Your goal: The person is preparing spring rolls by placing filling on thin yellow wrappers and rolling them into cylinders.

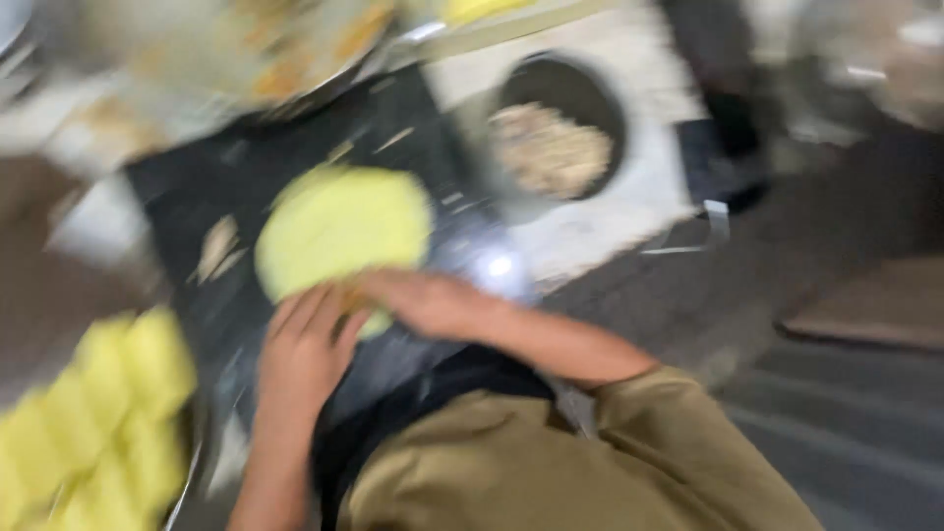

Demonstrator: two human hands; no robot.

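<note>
The picture is much blurred. Left hand (pixel 300 359) and right hand (pixel 423 303) lie flat, fingers stretched, both pressing the near edge of a round yellow dough disc (pixel 339 236) on a dark board (pixel 226 187) at centre-left. Near left: yellow dough lumps (pixel 93 413) (shape unclear). Far right of the disc: a round bowl w/ pale filling (pixel 551 147). Far left: a metal tray (pixel 285 59).

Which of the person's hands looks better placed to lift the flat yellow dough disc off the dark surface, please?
Probably the right hand: it lies across the near edge of the yellow dough disc. The left hand sits just below that edge. Blur hides the exact contact.
</note>
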